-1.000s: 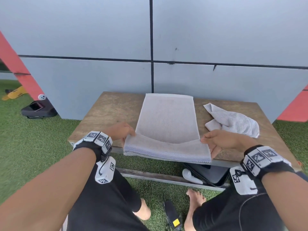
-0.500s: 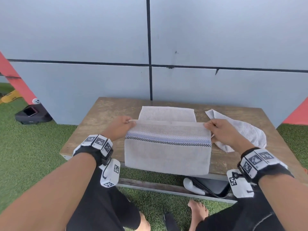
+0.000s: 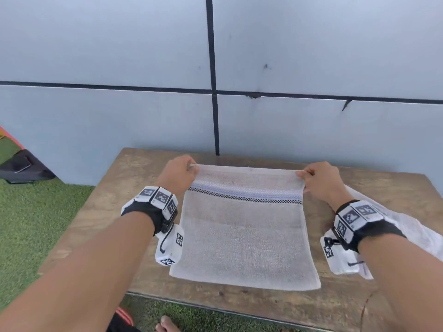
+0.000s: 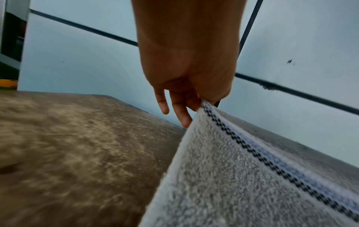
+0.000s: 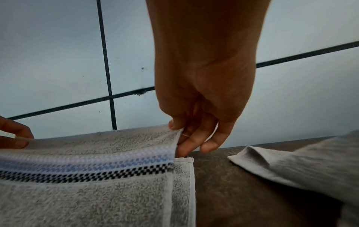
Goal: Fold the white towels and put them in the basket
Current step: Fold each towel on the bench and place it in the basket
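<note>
Towel (image 3: 242,238) folded double is lying flat on the tabletop (image 3: 100,212) in front of you. Your left hand (image 3: 178,174) and right hand (image 3: 320,182) are reaching forward, wrists raised, fingers (image 5: 186,147) pinching its far corners, just beyond the blue and black checkered stripe. Another crumpled towel (image 5: 303,161) is lying beside your right hand.
</note>
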The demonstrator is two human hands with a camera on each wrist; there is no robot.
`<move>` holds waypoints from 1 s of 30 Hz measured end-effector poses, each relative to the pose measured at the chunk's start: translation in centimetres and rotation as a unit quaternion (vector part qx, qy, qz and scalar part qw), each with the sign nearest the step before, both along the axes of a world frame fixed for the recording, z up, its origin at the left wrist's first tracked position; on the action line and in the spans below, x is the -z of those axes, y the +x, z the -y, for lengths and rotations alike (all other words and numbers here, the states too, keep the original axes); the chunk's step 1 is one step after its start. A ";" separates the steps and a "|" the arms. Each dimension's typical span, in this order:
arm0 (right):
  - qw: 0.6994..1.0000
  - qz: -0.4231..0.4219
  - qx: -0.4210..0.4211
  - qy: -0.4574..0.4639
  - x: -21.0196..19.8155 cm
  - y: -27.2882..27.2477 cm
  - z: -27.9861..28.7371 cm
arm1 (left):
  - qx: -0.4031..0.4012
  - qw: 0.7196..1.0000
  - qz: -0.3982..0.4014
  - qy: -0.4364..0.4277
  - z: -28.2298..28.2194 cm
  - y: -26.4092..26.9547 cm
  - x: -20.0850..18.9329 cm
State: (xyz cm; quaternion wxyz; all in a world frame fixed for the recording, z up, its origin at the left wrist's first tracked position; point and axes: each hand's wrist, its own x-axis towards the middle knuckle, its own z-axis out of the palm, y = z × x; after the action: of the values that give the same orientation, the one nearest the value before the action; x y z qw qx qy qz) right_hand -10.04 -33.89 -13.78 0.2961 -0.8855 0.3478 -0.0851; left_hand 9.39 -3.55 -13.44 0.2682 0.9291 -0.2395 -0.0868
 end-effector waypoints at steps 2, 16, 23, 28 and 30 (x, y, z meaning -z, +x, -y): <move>1.000 -0.006 0.023 -0.009 1.0 1.6 0.9 | -0.010 1.000 0.014 0.022 1.1 1.3 1.1; 0.998 -0.018 0.009 -0.065 5.6 2.7 0.9 | 0.003 0.996 0.063 0.069 3.4 2.6 5.9; 0.998 0.062 -0.001 0.003 4.3 -0.5 -2.4 | -0.010 0.996 0.035 0.081 0.1 -0.3 4.7; 0.987 0.142 -0.060 0.039 2.2 -4.3 -6.7 | 0.007 0.993 0.070 0.097 -2.0 -4.4 2.6; 0.982 0.165 -0.070 0.067 1.2 -5.4 -8.7 | 0.064 0.995 0.073 0.031 -1.7 -7.2 1.4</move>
State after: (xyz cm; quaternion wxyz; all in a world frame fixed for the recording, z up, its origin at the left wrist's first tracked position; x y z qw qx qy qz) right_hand -15.45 -25.23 -14.96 0.4128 -0.8600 0.2359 -0.1854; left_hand 2.16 -1.90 -14.84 0.2150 0.9236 -0.3145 -0.0430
